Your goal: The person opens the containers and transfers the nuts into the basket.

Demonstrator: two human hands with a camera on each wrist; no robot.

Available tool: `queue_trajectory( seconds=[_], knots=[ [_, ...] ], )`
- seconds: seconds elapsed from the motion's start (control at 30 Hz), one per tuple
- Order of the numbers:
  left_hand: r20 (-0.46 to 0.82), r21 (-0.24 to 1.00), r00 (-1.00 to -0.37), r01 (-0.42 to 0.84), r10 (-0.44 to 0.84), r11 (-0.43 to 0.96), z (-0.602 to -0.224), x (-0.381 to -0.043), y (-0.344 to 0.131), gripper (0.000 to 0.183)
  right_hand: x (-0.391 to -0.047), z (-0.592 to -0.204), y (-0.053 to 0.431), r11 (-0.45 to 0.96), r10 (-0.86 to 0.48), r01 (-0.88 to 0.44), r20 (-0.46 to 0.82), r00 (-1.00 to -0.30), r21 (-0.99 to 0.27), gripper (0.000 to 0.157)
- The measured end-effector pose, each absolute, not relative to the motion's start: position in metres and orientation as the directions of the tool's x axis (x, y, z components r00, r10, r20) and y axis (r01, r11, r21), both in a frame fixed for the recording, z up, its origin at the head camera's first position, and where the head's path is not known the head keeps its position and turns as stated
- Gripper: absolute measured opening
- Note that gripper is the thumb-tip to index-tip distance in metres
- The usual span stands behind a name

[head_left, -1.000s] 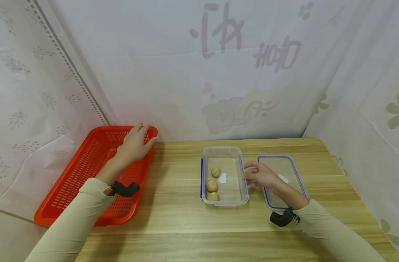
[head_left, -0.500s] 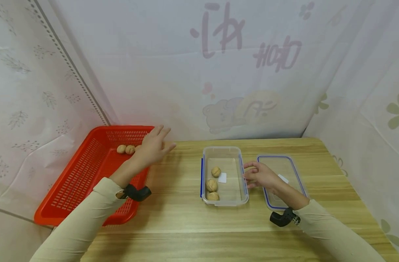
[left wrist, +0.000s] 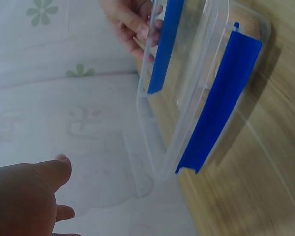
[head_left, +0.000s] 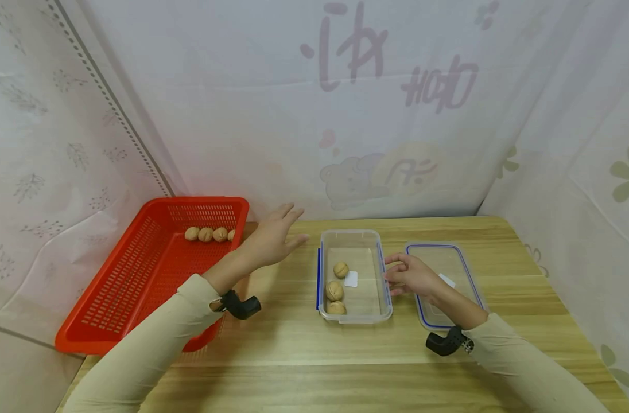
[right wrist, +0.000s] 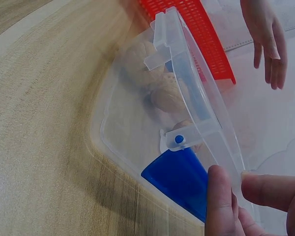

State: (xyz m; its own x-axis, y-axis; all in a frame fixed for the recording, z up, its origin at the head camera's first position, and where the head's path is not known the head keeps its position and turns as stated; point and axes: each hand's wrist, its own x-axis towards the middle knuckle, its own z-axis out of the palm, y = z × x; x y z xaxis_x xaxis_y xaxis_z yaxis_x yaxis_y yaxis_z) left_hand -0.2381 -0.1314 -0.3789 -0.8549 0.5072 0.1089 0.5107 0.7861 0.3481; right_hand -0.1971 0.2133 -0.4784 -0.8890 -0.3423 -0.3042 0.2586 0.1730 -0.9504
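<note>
A clear plastic food container [head_left: 366, 304] with blue side latches stands on the table, with walnuts [head_left: 334, 291] along its left side and a small white label in it. My right hand [head_left: 412, 278] pinches its right rim; in the right wrist view the thumb [right wrist: 268, 189] and fingers [right wrist: 220, 201] lie on either side of the wall. My left hand [head_left: 270, 238] is in the air between the red plastic basket [head_left: 103, 284] and the container, its fingers spread. Nothing shows between them in either wrist view. A row of walnuts [head_left: 206, 234] lies at the basket's far end.
The container's clear lid [head_left: 441, 261], edged in blue, lies flat on the wooden table [head_left: 294, 373] to the right, partly under my right forearm. Printed white cloth [head_left: 242, 115] hangs behind and at both sides, close to the table's far edge.
My left hand has moved right, out from over the basket toward the container, uncovering the row of walnuts. The right hand and the container have stayed in place.
</note>
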Motion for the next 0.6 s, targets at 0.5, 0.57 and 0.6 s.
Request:
queue_trajectory(
  seconds=[0.5,0.57,0.6],
  knots=[
    [-0.032,0.445,-0.699,0.63,0.715,0.636,-0.393,-0.244,-0.093,0.064,-0.198,-0.479,0.214,0.169,-0.344,0.256,-0.301,-0.889,-0.952,0.047],
    [-0.029,0.438,-0.681,0.649,0.732,0.621,-0.393,-0.246,-0.089,0.061,-0.199,-0.479,0.214,0.169,-0.344,0.258,-0.302,-0.889,-0.951,0.047],
    [-0.026,0.433,-0.671,0.66,0.741,0.614,-0.394,-0.247,-0.087,0.06,-0.199,-0.479,0.214,0.169,-0.343,0.258,-0.302,-0.889,-0.951,0.047]
  ],
)
